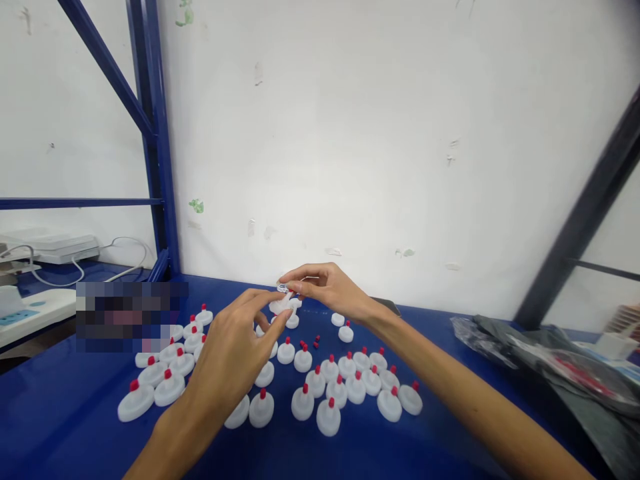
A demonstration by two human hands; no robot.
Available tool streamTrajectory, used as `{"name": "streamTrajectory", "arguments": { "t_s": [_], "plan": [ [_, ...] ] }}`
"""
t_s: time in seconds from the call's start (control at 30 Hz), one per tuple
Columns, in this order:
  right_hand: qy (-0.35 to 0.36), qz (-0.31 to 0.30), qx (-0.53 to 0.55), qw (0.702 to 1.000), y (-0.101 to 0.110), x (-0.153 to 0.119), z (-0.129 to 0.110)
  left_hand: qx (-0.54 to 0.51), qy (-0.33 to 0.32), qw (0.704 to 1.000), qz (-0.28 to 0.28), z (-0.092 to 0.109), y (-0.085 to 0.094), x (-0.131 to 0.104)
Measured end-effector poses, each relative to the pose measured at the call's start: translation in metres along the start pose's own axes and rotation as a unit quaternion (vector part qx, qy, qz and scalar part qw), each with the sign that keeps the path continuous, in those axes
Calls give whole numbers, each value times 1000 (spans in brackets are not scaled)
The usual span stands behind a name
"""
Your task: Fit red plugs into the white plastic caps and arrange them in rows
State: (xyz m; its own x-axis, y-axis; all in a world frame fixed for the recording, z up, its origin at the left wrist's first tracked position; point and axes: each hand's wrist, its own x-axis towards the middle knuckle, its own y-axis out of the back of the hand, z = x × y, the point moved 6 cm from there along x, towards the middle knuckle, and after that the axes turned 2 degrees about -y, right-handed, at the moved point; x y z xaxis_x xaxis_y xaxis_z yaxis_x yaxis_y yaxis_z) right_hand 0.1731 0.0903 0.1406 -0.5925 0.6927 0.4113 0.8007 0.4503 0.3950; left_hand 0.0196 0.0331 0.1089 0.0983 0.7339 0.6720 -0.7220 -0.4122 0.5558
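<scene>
Several white round caps with red tips (329, 415) stand on the blue table (75, 427), spread in front of me. My left hand (227, 357) holds a white cap (280, 307) between thumb and fingers, raised above the pile. My right hand (327, 287) pinches a small pale piece (283, 288) right over that cap; its colour and shape are hard to tell. A few loose red tips (316, 343) lie among the caps. Some white caps without tips (338, 319) sit near my right wrist.
A blue metal rack post (155, 153) rises at the back left against the white wall. Grey and clear plastic bags (550, 360) lie at the right. White devices with cables (50, 247) sit on the left shelf. A dark diagonal brace (585, 207) stands at the right.
</scene>
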Motion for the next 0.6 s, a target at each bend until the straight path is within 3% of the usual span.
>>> {"name": "streamTrajectory", "arguments": {
  "t_s": [0.5,0.6],
  "plan": [
    [-19,11,86,996,-4,1,12,-5,-11,998,67,8,14,0],
    [-64,-31,127,989,-3,0,16,-3,4,998,64,9,15,-1]
  ]
}}
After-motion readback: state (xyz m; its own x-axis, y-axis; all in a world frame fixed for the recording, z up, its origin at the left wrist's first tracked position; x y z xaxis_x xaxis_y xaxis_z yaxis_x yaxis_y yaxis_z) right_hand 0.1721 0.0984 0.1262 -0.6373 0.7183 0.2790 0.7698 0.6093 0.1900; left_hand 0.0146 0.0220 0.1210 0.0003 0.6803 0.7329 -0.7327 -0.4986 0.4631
